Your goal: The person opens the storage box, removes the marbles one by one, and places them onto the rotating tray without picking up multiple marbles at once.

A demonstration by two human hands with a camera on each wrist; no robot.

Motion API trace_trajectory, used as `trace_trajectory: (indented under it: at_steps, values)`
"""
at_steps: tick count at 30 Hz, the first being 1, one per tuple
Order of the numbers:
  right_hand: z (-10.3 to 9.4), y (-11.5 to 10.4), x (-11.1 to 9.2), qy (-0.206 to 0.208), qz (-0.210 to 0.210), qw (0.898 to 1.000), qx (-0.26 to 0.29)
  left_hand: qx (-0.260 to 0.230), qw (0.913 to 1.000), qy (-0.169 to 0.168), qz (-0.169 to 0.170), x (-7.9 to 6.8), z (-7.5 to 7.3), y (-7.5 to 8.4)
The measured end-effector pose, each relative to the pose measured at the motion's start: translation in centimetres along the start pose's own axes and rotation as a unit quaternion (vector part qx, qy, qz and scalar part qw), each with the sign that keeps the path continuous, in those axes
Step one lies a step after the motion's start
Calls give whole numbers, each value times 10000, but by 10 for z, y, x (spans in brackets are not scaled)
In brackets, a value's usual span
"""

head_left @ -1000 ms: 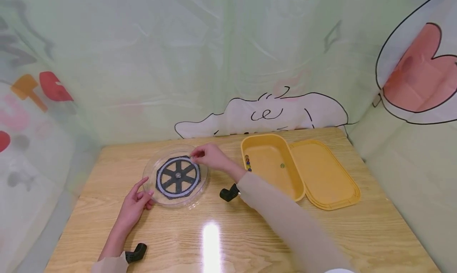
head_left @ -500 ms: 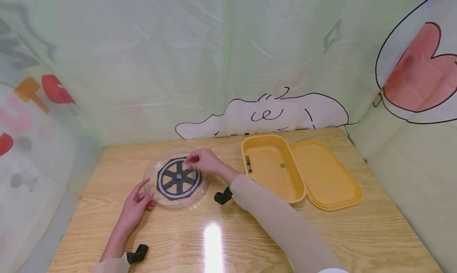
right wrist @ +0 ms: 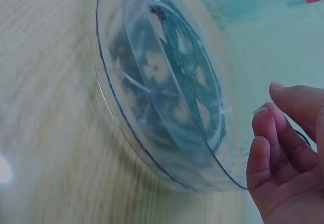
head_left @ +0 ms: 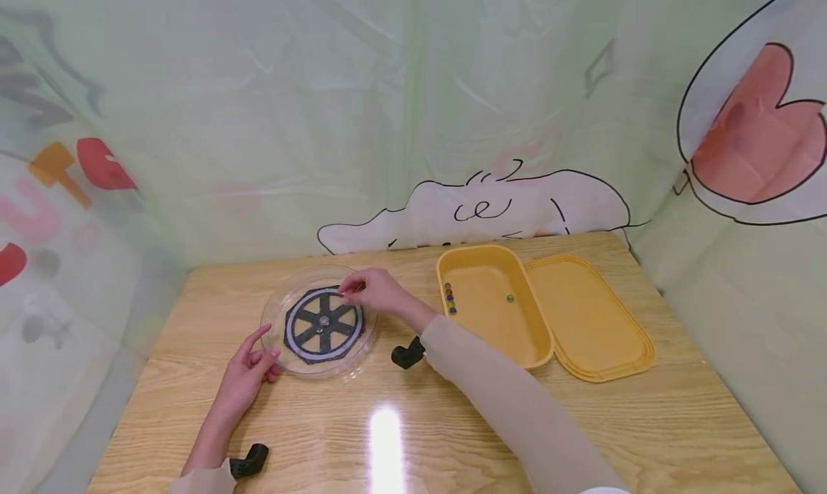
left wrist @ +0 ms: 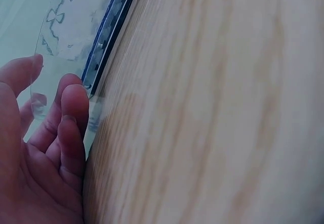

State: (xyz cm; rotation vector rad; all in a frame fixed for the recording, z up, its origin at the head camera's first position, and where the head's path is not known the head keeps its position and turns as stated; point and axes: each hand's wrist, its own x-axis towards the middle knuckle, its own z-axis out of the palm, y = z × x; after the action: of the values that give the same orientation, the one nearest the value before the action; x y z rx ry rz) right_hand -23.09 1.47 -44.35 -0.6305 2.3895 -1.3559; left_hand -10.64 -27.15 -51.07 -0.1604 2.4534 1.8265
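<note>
A clear round plastic dish stands on the table, with a dark spoked wheel shape and a pale ring in it. A small shiny bead-like piece shows by the hub. My left hand touches the dish's near left side with thumb and index finger spread along its wall; in the left wrist view its other fingers are loosely bent beside the wall. Over the dish's far right part is my right hand. In the right wrist view, its thumb stands apart from the fingers, with nothing visible between.
A yellow bin stands right of the dish, holding a short row of coloured marbles and one lone greenish marble. Its yellow lid lies against the bin's right side. A printed cloth hangs behind the table.
My right hand moved left over the dish pinching a small shiny piece, then let it go and drew slightly back right. A shiny piece now shows near the hub. My left hand stayed.
</note>
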Motion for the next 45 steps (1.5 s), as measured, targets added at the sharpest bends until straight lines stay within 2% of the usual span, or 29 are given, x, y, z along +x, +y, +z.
trace_trajectory:
  at_steps: [2, 6, 14, 26, 32, 37, 45]
  values:
    - [-4, 2, -1, 57, 18, 10000, 18, -2, 10000, -24, 10, -3, 1, 8]
    - [-18, 8, -1, 215, 3, 9997, -70, -31, 10000, -49, 15, -6, 2, 16]
    - [-54, 20, -12, 647, 159, 9972, -333, -3, 10000, 24, 24, 1, 0, -3]
    - [-105, 48, -39, 1285, 372, 9910, -20, -42, 9998, 62, 160, -1, 0, 1]
    - [-121, 72, -55, 1325, 612, 9893, -65, 29, 10000, 32, 3, 0, 1, -2]
    - [-127, 89, -64, 1321, 582, 9894, -176, 9, 10000, 42, -47, 0, 1, -3]
    - [-127, 103, -69, 956, 966, 9905, -186, 70, 10000, 28, 13, 2, 0, -2]
